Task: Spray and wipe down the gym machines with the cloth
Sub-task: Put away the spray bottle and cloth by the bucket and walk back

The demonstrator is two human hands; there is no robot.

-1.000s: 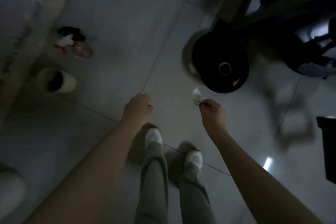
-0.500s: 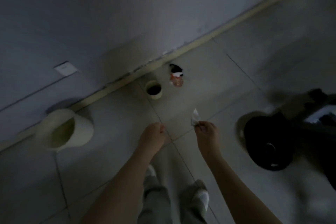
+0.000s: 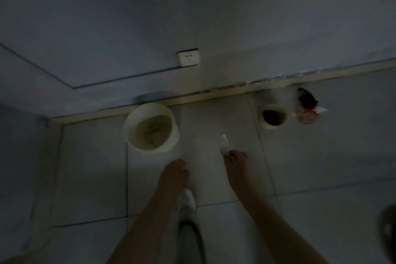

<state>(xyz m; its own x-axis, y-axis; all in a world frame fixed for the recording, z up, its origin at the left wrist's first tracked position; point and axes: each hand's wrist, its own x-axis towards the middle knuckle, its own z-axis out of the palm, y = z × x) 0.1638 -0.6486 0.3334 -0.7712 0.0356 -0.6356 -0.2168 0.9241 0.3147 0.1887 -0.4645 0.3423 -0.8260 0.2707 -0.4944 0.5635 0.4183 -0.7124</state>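
Seen from above in a dim room, a person stands on a tiled floor (image 3: 321,156), one pale shoe (image 3: 187,198) showing between two bare forearms stretched forward. The left hand (image 3: 173,174) is closed, fingers curled under into a fist, with nothing visible in it. The right hand (image 3: 236,163) reaches a little farther ahead, its fingertips drawn together to pinch the lower end of a small white cloth (image 3: 224,145). The cloth stands out beyond the fingers over bare tile; its long axis runs away from the hand toward the wall, the free end pointing up the picture and leaning slightly left. Beyond the left hand, a pale bucket (image 3: 126,128) sits near the skirting (image 3: 214,92), something light and crumpled lying inside. To the right of the cloth and farther off stands a small cup (image 3: 272,127) with a dark interior, and just beside it a red-and-black object (image 3: 306,111) too blurred to identify. On the wall (image 3: 192,6) above the bucket is a white socket (image 3: 188,58).
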